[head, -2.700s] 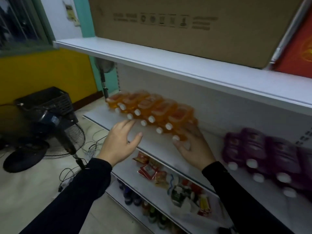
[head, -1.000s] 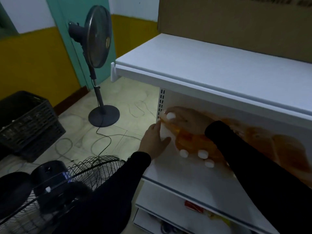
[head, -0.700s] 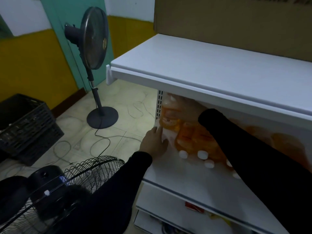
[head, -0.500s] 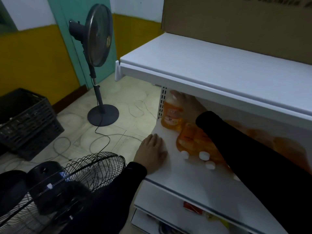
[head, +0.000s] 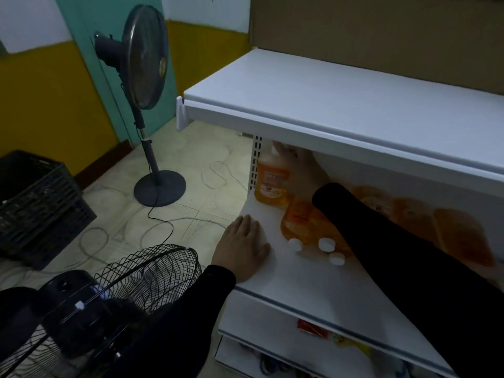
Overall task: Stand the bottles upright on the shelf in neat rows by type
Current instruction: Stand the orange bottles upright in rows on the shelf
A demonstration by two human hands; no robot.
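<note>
Half a second ago my right hand [head: 301, 170] had the orange bottle [head: 270, 181] tilted near the shelf's left end; now I see that bottle standing upright at the back left corner of the shelf [head: 313, 285], just beside the perforated upright. My left hand [head: 241, 249] has barely shifted and lies where it lay before, on the front left corner of the shelf.

The right grip is up at the bottle's top, fingers wrapped over the cap and neck, close under the upper shelf [head: 341, 105]. The cap itself is hidden by those fingers, so I see a clamp around the top but not how tightly it closes. The left grip is spread flat, palm down on the bare white surface, fingers straight and holding nothing.

The other orange bottles [head: 302, 222] lie on their sides just right of the standing one, white caps [head: 326, 244] pointing to the shelf front, partly covered by my right sleeve [head: 409, 255]. More of them run blurred toward the right.

On the floor stand a pedestal fan [head: 144, 58] and a black crate [head: 35, 203].
</note>
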